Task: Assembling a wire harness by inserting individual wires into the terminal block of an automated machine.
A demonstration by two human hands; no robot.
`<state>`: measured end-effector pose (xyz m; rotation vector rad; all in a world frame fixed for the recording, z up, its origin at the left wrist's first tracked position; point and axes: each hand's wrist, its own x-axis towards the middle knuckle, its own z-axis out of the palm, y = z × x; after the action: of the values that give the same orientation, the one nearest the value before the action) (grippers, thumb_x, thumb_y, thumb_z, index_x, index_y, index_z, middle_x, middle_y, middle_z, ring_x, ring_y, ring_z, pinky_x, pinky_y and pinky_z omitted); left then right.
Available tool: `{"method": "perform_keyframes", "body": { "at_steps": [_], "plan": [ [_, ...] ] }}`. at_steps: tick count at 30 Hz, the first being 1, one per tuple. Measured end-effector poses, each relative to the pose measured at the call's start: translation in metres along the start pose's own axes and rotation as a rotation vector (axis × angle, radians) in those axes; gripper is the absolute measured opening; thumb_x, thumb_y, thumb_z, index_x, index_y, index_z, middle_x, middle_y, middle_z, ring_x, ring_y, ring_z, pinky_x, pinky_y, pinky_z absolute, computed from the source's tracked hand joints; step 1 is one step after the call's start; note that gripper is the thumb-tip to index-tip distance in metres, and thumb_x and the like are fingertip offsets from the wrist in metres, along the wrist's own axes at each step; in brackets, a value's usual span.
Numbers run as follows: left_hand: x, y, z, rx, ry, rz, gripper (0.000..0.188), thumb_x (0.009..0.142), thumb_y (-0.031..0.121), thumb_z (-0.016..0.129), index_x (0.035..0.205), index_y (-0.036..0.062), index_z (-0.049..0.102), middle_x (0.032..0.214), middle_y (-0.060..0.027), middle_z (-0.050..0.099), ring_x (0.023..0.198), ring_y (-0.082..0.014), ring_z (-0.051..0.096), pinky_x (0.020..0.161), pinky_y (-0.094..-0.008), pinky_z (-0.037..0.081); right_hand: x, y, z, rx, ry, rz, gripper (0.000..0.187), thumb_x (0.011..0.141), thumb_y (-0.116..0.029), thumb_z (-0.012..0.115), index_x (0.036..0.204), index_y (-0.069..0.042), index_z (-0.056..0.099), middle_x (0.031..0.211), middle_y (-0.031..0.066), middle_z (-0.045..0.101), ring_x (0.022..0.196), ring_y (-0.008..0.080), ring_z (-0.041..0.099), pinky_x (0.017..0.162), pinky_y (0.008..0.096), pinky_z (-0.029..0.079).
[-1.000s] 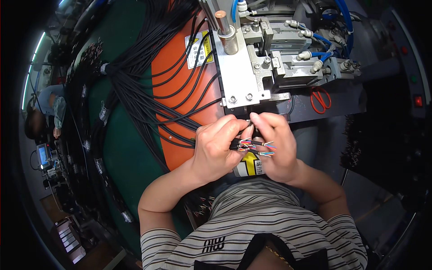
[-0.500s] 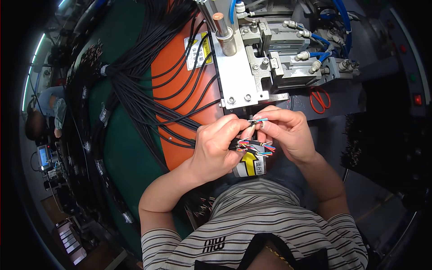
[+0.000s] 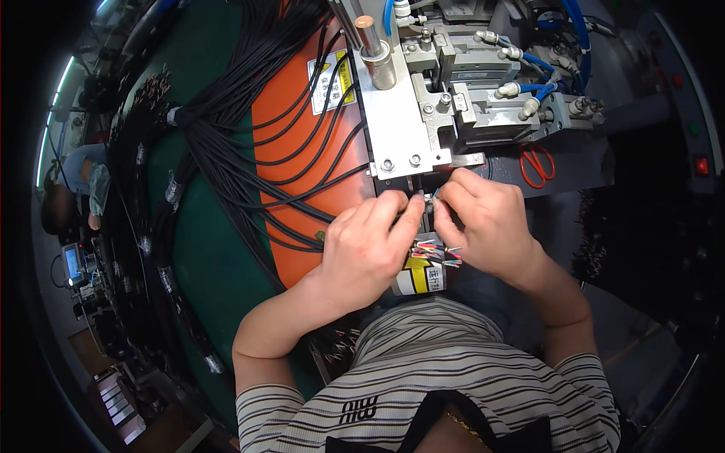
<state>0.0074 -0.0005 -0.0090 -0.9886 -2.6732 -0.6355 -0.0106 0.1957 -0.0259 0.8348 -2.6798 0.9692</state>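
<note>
Both hands meet at the near edge of a metal machine plate (image 3: 398, 128). My left hand (image 3: 366, 245) is closed, its thumb and forefinger pinching a black cable at the slot below the plate; most of that cable is hidden by the fingers. My right hand (image 3: 487, 223) pinches the thin coloured wires at the same cable's stripped end, only a bit of blue showing between the fingertips. Under the hands, several more stripped ends with red, blue and white wires (image 3: 434, 251) stick out beside my left palm, above a yellow-and-white label (image 3: 423, 275).
Black cables (image 3: 219, 143) fan across an orange panel (image 3: 294, 143) and a green surface (image 3: 204, 279) at left. Pneumatic cylinders (image 3: 491, 117) with blue hoses stand at the back right, near red-handled scissors (image 3: 537, 166). Another person (image 3: 79, 185) is at far left.
Both hands have tipped forward and moved slightly up, bringing the pinched wire end closer to the slot under the plate. The fingers now cover the wires that showed before.
</note>
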Motion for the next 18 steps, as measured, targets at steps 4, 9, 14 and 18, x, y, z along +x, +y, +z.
{"method": "perform_keyframes", "body": {
  "at_steps": [4, 9, 14, 18],
  "plan": [
    [-0.005, -0.003, 0.000, -0.031, -0.022, -0.010, 0.046, 0.064, 0.004, 0.070, 0.110, -0.0010, 0.066, 0.089, -0.0090, 0.058, 0.072, -0.0240, 0.061, 0.060, -0.0344, 0.050, -0.004, 0.001, 0.005, 0.089, 0.030, 0.053, 0.004, 0.080, -0.002, 0.067, 0.083, -0.001, 0.063, 0.079, 0.0100, 0.062, 0.059, 0.0278, 0.061, 0.052, 0.0351, 0.048],
    [-0.004, -0.006, 0.000, -0.062, -0.048, 0.001, 0.047, 0.064, 0.005, 0.070, 0.111, -0.0004, 0.066, 0.088, -0.0091, 0.056, 0.070, -0.0249, 0.059, 0.060, -0.0354, 0.049, -0.009, 0.001, 0.009, 0.131, 0.057, 0.071, 0.005, 0.081, -0.002, 0.067, 0.084, 0.000, 0.064, 0.080, 0.0098, 0.062, 0.060, 0.0274, 0.062, 0.052, 0.0352, 0.048],
    [-0.002, -0.003, -0.003, -0.067, -0.059, -0.038, 0.049, 0.065, 0.007, 0.070, 0.113, -0.0010, 0.065, 0.085, -0.0084, 0.053, 0.069, -0.0244, 0.057, 0.059, -0.0353, 0.048, -0.009, -0.001, 0.011, 0.119, 0.094, 0.069, 0.006, 0.081, -0.002, 0.068, 0.085, 0.000, 0.064, 0.081, 0.0098, 0.062, 0.061, 0.0276, 0.062, 0.052, 0.0352, 0.048],
    [0.000, -0.005, -0.007, 0.026, -0.134, 0.110, 0.050, 0.068, 0.010, 0.068, 0.117, -0.0012, 0.064, 0.082, -0.0078, 0.050, 0.071, -0.0232, 0.056, 0.059, -0.0342, 0.047, -0.008, -0.004, 0.008, 0.032, 0.049, 0.060, 0.007, 0.081, -0.002, 0.068, 0.085, -0.001, 0.064, 0.081, 0.0098, 0.062, 0.061, 0.0277, 0.062, 0.052, 0.0352, 0.048]
  ]
}}
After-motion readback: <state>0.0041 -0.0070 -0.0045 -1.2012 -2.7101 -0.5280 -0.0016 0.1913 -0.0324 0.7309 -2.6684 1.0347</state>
